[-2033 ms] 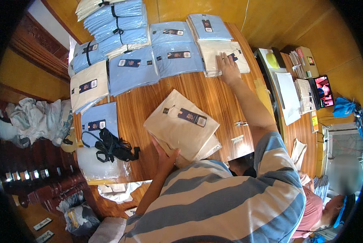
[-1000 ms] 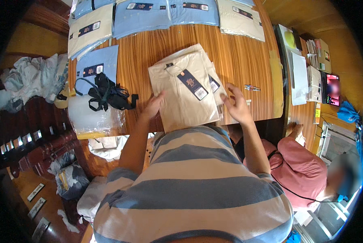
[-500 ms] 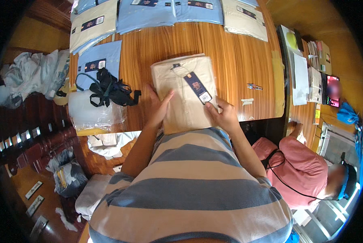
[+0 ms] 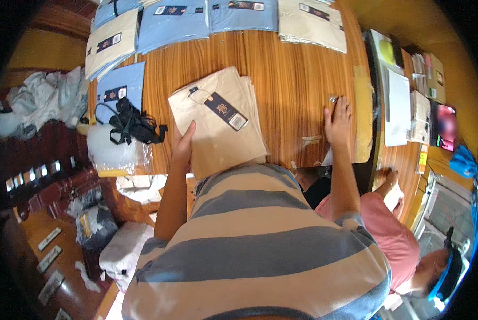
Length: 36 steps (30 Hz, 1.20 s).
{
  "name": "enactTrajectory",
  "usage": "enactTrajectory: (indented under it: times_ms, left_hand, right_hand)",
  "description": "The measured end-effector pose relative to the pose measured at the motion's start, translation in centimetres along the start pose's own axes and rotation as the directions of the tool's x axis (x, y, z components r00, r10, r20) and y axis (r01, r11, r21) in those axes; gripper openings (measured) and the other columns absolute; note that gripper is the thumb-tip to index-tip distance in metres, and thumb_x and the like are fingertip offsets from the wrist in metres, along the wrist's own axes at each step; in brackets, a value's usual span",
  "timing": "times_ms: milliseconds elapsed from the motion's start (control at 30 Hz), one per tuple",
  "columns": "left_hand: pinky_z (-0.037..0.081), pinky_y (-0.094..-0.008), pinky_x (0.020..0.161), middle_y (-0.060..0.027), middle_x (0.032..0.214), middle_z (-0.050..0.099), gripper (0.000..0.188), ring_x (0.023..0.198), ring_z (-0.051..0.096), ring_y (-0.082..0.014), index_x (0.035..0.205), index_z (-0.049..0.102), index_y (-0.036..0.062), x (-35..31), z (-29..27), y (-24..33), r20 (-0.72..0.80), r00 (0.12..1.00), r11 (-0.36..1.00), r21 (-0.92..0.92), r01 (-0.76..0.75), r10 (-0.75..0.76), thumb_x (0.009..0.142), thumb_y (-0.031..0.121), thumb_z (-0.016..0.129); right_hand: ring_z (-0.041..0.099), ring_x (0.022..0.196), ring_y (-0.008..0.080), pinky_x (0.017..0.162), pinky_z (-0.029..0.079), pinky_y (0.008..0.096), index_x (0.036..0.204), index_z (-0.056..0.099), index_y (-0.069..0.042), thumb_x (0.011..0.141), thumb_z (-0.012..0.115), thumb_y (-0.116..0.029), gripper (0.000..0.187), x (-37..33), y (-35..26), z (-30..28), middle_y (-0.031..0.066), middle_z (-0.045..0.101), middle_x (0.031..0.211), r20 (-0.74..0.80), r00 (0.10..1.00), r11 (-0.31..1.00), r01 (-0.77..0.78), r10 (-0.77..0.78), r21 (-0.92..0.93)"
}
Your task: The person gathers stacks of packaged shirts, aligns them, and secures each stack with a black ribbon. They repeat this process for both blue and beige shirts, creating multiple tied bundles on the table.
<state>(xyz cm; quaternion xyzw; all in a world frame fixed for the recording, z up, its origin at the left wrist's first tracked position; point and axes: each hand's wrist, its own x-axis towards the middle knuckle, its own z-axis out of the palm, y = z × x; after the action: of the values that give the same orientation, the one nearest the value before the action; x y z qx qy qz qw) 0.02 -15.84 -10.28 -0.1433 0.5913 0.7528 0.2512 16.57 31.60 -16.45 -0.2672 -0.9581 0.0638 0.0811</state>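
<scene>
Holding stacked flat, beige cloth shirts in clear plastic (image 4: 217,138) with the left hand (image 4: 183,143); resting the right hand (image 4: 338,120), straight-fingered, by a small shiny metal tool (image 4: 333,98). Might spill them by gripping loosely.

On my feed, a brown wood-grain table (image 4: 289,90) spans beneath the left hand (image 4: 184,143) and right hand (image 4: 338,124). Past the right hand, I see a brown wooden desk (image 4: 400,160) and ochre-yellow wall (image 4: 417,32); well left, dark-red wooden furniture (image 4: 41,154).
</scene>
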Motion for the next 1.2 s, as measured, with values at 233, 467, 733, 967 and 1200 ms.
enactTrajectory:
  times_ms: [233,467,733,967,1200]
  left_hand:
    - [0.049,-0.0402,0.103,-0.0147,0.142,0.059,0.066,0.125,0.060,-0.0259,0.153,0.039,0.0026,-0.7,1.0,-1.2,-0.080,0.997,0.995,-0.096,0.011,-0.019,0.101,0.031,0.069]
    - [0.045,-0.0404,0.110,-0.0171,0.153,0.048,0.074,0.136,0.052,-0.0265,0.157,0.031,0.0024,-2.7,2.2,-2.6,-0.117,0.992,0.999,0.002,-0.050,0.050,0.106,0.052,0.051]
    - [0.045,-0.0392,0.110,-0.0153,0.152,0.049,0.070,0.135,0.053,-0.0261,0.156,0.035,0.0010,-1.4,1.0,-5.0,-0.171,0.983,0.994,-0.078,-0.080,0.066,0.110,0.053,0.040]
    - [0.048,-0.0329,0.099,-0.0121,0.136,0.063,0.052,0.118,0.059,-0.0182,0.147,0.048,0.0015,0.5,-1.3,-5.2,-0.195,0.951,0.914,0.376,-0.152,0.239,0.108,0.036,0.056]
    - [0.043,-0.0325,0.106,-0.0134,0.136,0.065,0.061,0.122,0.059,-0.0214,0.148,0.051,-0.0013,1.2,-3.7,-0.5,-0.299,0.923,0.884,0.461,-0.081,0.240,0.106,0.041,0.059]
  right_hand:
    - [0.050,0.137,0.0443,0.116,0.038,0.0497,0.139,0.061,0.000,0.104,0.054,-0.048,0.060,7.6,-3.5,-2.1,0.0239,0.055,0.148,-0.295,0.954,0.997,-0.038,0.056,0.066]
    - [0.073,0.092,0.0395,0.082,0.056,0.0433,0.110,0.075,-0.005,0.090,0.070,-0.059,0.057,1.7,-21.4,-7.1,0.0213,0.075,0.096,0.569,0.762,0.820,-0.090,-0.309,0.566]
    - [0.073,0.078,0.0344,0.073,0.054,0.0435,0.097,0.077,0.000,0.088,0.074,-0.055,0.055,1.8,-18.2,-2.5,0.0235,0.073,0.084,0.471,0.824,0.734,-0.104,-0.314,0.671]
    - [0.072,0.076,0.0268,0.071,0.055,0.0398,0.107,0.074,0.002,0.091,0.077,-0.043,0.047,-0.4,-6.2,-0.3,0.0241,0.073,0.085,0.299,0.954,0.646,-0.240,0.019,0.725]
    - [0.048,0.059,0.0177,0.057,0.044,0.0371,0.092,0.070,0.004,0.094,0.073,-0.047,0.051,-3.9,-0.6,-0.8,0.0114,0.054,0.062,0.385,0.917,0.720,-0.339,0.108,0.606]
